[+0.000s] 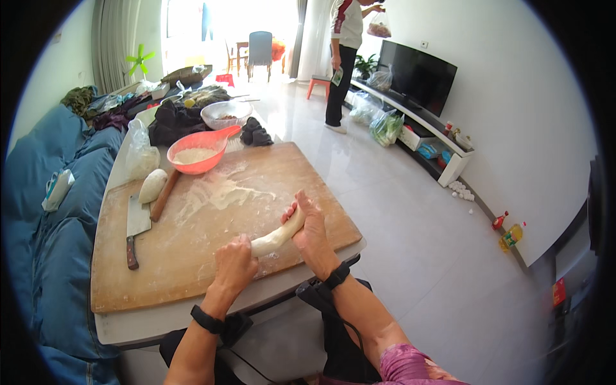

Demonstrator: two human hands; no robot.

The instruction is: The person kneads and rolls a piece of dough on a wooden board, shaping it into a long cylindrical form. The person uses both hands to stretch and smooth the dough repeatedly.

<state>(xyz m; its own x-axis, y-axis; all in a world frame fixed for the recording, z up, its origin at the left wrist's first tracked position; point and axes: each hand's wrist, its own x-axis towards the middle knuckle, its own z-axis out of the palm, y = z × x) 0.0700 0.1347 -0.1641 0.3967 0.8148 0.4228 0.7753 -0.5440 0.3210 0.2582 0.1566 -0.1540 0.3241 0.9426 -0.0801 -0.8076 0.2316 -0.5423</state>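
A thick rope of pale dough (275, 239) stretches between my two hands, above the near right part of a floured wooden board (159, 288). My left hand (236, 262) is closed around its left end. The other end lies in my right hand (310, 224), fingers curled about it. Over on the board's left side rest a cleaver (138, 221) with a wooden handle, a rounded lump of dough (153, 186) and a wooden rolling pin (165, 195). Loose flour (216, 192) is spread across the middle of the board.
A red plastic scoop (199, 150) of flour stands at the board's far edge, beside a plastic bag (142, 151). Behind are a clear bowl (226, 114) and dark cloth (178, 122). A blue sofa (62, 250) runs along the left. Another person (344, 62) stands near the television (417, 76), holding a bag.
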